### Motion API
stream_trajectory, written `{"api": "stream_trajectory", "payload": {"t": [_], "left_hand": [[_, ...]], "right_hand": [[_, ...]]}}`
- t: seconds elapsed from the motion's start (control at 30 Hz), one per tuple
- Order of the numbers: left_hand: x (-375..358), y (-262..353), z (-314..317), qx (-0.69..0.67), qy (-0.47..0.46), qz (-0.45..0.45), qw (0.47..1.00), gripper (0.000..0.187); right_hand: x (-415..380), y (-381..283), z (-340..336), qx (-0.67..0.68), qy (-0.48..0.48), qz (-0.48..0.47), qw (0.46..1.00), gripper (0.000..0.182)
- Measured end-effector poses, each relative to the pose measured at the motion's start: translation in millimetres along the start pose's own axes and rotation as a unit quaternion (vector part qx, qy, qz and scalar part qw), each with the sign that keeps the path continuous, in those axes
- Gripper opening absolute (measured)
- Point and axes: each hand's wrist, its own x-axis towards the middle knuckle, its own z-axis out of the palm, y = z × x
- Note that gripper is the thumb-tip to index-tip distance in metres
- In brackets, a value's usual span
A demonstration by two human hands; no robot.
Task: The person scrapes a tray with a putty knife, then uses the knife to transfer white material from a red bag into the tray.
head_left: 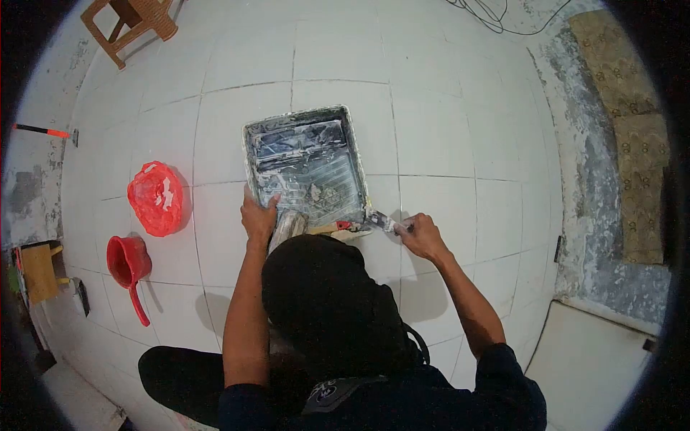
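Note:
A dark tray (pixel 307 161) smeared with whitish paste lies on the tiled floor in front of me. My left hand (pixel 259 215) grips its left rim near the lower corner, thumb over the edge. My right hand (pixel 421 235) is closed round a paste-covered scraper (pixel 381 220), whose blade end meets the tray's lower right corner. A lump of paste (pixel 323 195) sits on the ribbed part of the tray. Just below the tray is a tool with a wooden and red handle (pixel 332 228), partly hidden by the head, beside a whitish, smeared object (pixel 289 228).
To the left are a red plastic bag (pixel 155 199) and a red dipper (pixel 129 262). A brown woven stool (pixel 136 25) stands at the upper left. Cables (pixel 496 20) lie at the upper right, patterned cloth (pixel 636 144) along the right wall, and a white panel (pixel 593 366) at the lower right.

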Motion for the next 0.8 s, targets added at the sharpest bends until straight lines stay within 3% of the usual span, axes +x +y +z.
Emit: {"api": "stream_trajectory", "payload": {"t": [0.2, 0.27, 0.4, 0.5, 0.57, 0.7, 0.77, 0.8], "left_hand": [[0.0, -2.5, 1.3, 0.016, 0.021, -0.015, 1.0, 0.08], [0.2, -1.1, 0.4, 0.008, 0.013, -0.021, 1.0, 0.079], [-1.4, 0.8, 1.3, 0.017, 0.022, -0.012, 1.0, 0.078], [0.7, -5.8, 2.7, 0.015, 0.026, 0.001, 1.0, 0.078], [1.4, -7.3, 2.1, -0.005, 0.018, 0.02, 1.0, 0.078], [2.2, -11.0, 3.4, -0.007, 0.003, 0.012, 1.0, 0.078], [3.2, -15.8, 9.2, -0.007, 0.009, 0.009, 1.0, 0.079], [3.2, -15.4, 9.6, 0.003, 0.014, 0.011, 1.0, 0.079]], "right_hand": [[-13.5, -11.2, -0.3, 0.01, 0.012, 0.011, 1.0, 0.033], [-18.3, -9.3, -4.9, -0.03, -0.05, 0.094, 0.994, 0.042], [-40.0, -18.6, -24.8, -0.012, -0.044, 0.066, 0.997, 0.037], [-54.2, 0.6, -31.8, 0.03, -0.022, 0.102, 0.994, 0.034], [-62.0, 20.7, -25.8, 0.253, 0.004, 0.114, 0.961, 0.033], [-71.7, -14.2, -32.6, 0.389, 0.032, 0.111, 0.914, 0.024], [-71.1, -39.4, -33.0, 0.182, 0.139, -0.058, 0.972, 0.02], [-64.3, -36.0, -28.0, 0.087, 0.169, -0.176, 0.966, 0.026]]}}
